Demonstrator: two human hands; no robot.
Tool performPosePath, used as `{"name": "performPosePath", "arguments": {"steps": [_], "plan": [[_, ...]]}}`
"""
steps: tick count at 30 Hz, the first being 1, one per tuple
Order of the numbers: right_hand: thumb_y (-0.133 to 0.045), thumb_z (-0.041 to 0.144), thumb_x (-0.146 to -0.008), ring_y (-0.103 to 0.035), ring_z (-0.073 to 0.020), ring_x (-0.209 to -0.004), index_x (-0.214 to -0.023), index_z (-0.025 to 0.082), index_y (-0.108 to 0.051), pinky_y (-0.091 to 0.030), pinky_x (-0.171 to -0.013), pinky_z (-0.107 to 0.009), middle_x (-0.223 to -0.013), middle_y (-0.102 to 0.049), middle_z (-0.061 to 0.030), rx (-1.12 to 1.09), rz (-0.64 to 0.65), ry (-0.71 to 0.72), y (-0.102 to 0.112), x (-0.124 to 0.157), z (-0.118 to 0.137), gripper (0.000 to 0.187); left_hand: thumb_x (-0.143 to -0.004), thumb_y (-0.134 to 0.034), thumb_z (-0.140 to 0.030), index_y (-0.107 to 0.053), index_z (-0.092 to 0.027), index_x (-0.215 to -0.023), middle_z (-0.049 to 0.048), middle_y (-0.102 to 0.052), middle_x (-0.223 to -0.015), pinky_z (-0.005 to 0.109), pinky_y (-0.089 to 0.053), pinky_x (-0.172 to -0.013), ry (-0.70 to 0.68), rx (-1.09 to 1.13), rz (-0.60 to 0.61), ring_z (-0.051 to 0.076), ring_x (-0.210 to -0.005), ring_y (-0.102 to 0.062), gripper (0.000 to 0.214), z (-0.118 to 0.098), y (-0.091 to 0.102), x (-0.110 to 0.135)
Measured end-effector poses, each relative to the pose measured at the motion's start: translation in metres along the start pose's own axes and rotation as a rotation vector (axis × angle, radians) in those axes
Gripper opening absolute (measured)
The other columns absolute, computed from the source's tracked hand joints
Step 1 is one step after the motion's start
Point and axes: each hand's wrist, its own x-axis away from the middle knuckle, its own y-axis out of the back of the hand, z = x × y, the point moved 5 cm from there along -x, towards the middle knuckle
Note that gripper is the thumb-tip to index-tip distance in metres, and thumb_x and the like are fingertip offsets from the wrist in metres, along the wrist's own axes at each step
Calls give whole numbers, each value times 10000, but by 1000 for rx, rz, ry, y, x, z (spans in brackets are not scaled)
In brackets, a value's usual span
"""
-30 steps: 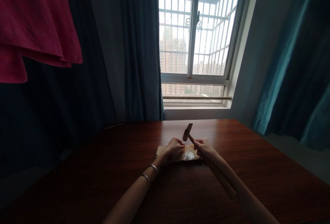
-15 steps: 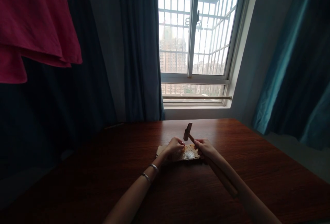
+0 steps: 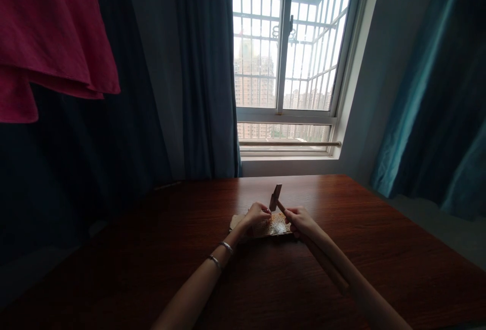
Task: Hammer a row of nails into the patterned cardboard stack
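My left hand (image 3: 258, 213) rests over a flat speckled board (image 3: 279, 225), its fingers pinched around a thin upright nail (image 3: 271, 214). Two silvery bangles circle that wrist. In my right hand (image 3: 299, 218) is a hammer (image 3: 276, 198) with a wooden handle, gripped partway along; the handle's rear end runs back under the forearm. The hammer's head is right above the nail, close to the left fingertips; whether it touches the nail I cannot tell. The left hand covers part of the board.
The board lies on a reddish-brown wooden table (image 3: 170, 279). Behind the table is a barred window (image 3: 281, 67) between blue curtains (image 3: 207, 77). A pink cloth (image 3: 56, 36) hangs at the upper left.
The hammer head has dropped slightly toward the nail, with my right hand a little lower. My left hand keeps its pinch in nearly the same place.
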Motion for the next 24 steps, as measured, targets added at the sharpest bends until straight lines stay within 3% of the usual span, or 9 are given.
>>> {"name": "performPosePath", "arguments": {"steps": [24], "plan": [[-496,379,-782,-388,-32,-328,-669,139,-498,-306,-291,-164,-573,-464,36,44,4,-5,-1,2,12,266,-623,-614,-301,-707,-104,-762,56,-671,-732,211,-379,-565,-22,7,13,156,-672,-574,258,1,-2,-1]]}}
